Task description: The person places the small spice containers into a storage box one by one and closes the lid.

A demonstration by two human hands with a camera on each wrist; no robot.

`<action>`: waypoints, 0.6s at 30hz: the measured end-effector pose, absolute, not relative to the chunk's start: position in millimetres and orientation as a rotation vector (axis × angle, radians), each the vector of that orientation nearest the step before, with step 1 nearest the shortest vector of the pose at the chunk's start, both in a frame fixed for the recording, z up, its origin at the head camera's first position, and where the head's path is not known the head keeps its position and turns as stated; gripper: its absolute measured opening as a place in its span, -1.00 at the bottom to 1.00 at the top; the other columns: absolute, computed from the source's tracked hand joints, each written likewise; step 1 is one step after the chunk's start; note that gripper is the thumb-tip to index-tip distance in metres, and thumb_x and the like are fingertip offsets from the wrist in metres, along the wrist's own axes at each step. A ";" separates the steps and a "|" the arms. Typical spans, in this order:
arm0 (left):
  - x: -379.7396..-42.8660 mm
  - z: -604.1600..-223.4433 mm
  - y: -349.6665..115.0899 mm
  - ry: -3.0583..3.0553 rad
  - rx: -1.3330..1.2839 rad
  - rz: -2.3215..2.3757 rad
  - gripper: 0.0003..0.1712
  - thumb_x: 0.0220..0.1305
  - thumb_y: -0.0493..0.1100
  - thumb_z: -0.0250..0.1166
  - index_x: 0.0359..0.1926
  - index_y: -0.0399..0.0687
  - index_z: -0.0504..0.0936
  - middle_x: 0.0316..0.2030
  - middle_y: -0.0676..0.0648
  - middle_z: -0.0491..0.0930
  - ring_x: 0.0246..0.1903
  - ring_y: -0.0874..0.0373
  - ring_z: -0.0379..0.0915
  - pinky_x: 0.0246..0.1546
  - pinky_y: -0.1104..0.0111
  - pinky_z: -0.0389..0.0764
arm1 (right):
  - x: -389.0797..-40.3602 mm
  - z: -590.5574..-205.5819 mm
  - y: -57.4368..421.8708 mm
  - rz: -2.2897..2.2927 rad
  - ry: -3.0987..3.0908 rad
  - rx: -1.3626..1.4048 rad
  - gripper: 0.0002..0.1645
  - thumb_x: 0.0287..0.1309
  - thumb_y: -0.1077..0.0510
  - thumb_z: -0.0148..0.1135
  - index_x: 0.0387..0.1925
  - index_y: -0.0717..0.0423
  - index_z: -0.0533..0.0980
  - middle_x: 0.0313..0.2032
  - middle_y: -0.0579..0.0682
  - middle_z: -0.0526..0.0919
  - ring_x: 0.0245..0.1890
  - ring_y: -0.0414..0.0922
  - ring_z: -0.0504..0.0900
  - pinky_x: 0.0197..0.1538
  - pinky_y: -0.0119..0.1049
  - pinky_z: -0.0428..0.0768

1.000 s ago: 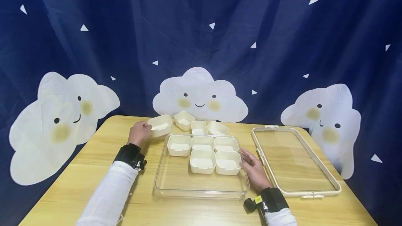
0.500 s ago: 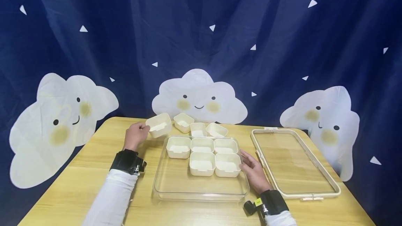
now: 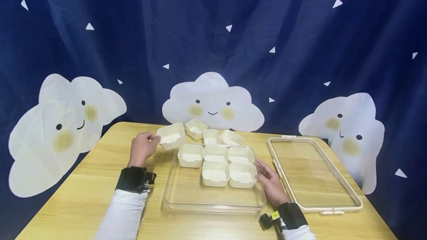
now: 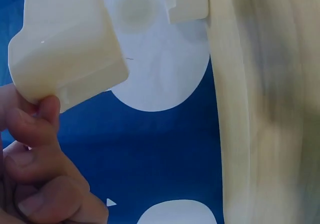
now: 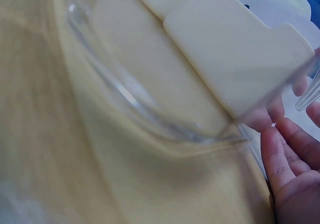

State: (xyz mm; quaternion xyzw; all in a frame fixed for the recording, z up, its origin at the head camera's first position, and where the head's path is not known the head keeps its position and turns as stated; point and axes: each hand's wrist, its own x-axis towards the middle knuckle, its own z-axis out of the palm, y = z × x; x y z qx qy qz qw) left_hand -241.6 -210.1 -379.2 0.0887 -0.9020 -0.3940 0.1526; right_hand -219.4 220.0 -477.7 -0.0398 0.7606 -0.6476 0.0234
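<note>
In the head view my left hand [image 3: 144, 147] pinches one end of a small cream storage box [image 3: 171, 136]. That box is held tilted, behind the left back corner of a clear plastic tray [image 3: 186, 199]. Close up in the left wrist view, thumb and fingertips hold the corner of the cream box [image 4: 70, 48]. My right hand [image 3: 272, 186] touches the tray's right wall with fairly straight fingers. Several like cream boxes [image 3: 215, 173] stand inside the tray in two rows. In the right wrist view, my right hand [image 5: 295, 169] partly shows through and beside the clear wall.
Behind the tray lie three more cream boxes, one at the left [image 3: 196, 129], one in the middle [image 3: 211, 137] and one tipped at the right [image 3: 231, 137]. A clear lid with a cream frame [image 3: 287, 180] lies to the right. A blue cloud-print curtain [image 3: 213, 47] hangs behind the table [image 3: 80, 180].
My left hand has drawn slightly back and left with the cream box, whose tilt has changed a little. The right hand and the tray stay about where they were.
</note>
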 end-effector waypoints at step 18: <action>-218.1 -367.2 -193.1 -2.658 0.168 -1.148 -0.67 0.27 -0.13 0.21 -0.63 -0.11 0.50 -0.70 0.04 0.33 -0.62 0.09 0.28 -0.56 0.29 0.27 | -220.6 -476.0 221.1 -1.997 2.393 -0.190 -0.31 0.23 0.37 0.07 0.38 0.29 0.19 0.25 0.38 0.35 0.19 -0.06 0.44 0.06 -0.48 0.44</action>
